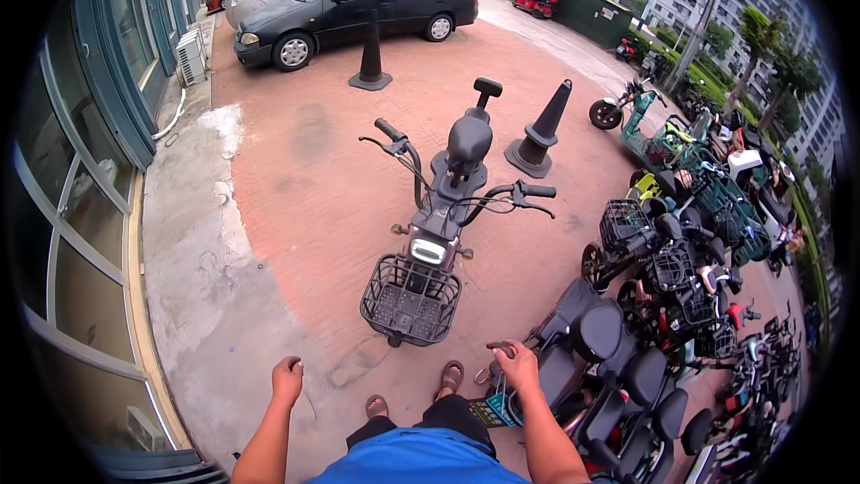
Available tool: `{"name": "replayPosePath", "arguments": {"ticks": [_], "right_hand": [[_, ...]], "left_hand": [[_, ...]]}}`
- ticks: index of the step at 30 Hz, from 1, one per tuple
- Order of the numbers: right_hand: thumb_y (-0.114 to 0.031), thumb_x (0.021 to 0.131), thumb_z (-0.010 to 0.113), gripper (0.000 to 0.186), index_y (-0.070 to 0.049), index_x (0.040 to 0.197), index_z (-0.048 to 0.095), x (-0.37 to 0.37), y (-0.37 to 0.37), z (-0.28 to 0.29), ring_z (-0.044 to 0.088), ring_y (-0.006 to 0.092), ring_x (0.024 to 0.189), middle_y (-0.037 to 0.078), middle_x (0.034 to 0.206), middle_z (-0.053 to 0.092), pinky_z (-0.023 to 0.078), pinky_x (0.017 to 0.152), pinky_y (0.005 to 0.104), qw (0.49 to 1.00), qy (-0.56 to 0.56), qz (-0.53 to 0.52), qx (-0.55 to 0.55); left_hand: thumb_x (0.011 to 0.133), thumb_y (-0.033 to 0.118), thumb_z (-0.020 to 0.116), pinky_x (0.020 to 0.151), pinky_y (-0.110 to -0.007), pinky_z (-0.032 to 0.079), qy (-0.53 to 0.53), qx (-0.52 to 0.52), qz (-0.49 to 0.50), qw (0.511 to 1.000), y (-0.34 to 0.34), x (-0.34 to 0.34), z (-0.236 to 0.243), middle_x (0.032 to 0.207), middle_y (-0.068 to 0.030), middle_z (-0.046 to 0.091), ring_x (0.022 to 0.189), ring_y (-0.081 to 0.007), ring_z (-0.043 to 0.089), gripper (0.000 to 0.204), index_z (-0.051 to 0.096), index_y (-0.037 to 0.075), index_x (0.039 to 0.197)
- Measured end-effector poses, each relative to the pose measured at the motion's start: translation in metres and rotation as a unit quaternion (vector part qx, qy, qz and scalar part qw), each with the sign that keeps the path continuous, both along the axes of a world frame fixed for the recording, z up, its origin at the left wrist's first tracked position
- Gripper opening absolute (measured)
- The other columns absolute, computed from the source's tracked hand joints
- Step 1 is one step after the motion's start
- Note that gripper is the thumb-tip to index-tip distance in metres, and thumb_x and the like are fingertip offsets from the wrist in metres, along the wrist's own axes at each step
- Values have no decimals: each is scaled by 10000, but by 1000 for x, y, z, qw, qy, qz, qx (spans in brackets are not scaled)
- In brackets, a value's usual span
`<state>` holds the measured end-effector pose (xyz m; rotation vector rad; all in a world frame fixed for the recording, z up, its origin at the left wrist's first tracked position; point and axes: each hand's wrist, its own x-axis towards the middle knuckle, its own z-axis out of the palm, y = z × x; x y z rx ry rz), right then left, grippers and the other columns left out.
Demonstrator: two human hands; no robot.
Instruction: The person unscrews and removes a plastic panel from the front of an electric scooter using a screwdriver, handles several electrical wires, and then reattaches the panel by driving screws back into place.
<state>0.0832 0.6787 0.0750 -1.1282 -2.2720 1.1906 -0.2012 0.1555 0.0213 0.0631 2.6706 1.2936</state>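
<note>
An electric scooter (448, 202) stands upright before me, its black wire front basket (411, 300) towards me and its seat (469, 141) beyond the handlebars. To the left of the basket, my left hand (287, 379) hangs in the air with its fingers curled in, touching nothing I can see. My right hand (518, 366) is raised to the right of the basket, fingers bent together. Something small and dark shows at its fingertips, too unclear to name. Neither hand touches the scooter.
Many parked scooters (618, 358) crowd the right side, close to my right arm. Beyond the scooter stand two dark traffic cones (371, 58) (537, 134) and a black car (376, 4). A glass-fronted building (98, 188) runs along the left; red paving (296, 215) meets grey concrete (202, 305).
</note>
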Motion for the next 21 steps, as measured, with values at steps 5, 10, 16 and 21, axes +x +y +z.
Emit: {"name": "replayPosePath", "arguments": {"ticks": [5,10,16,21], "right_hand": [[-245,934,820,378,0,1213,749,-32,86,36,734,159,696,78,830,782,587,667,331,998,-31,-45,8],[-255,908,835,381,-28,1211,790,-74,177,48,733,166,726,94,857,787,592,700,344,998,-48,33,12],[-282,892,856,405,-87,1242,800,-121,274,115,719,164,790,73,948,792,601,764,348,973,-153,155,-72],[-259,907,855,360,-70,1209,803,-131,350,148,657,103,757,-2,867,751,539,694,276,944,-108,235,-204]], "left_hand": [[1024,142,666,736,-339,590,-97,66,-24,993,125,33,-21,992,-118,790,854,-175,726,277,745,-28,1228],[1008,139,711,770,-331,590,-116,25,-50,992,198,82,-63,1001,-123,791,878,-176,730,274,753,-18,1228],[968,164,722,905,-403,608,-89,1,-41,995,302,66,10,1063,-212,800,974,-300,784,295,771,-12,1199],[983,141,714,930,-384,597,-82,32,-39,995,360,16,48,1096,-180,802,1018,-282,777,276,760,-2,1216]]}}
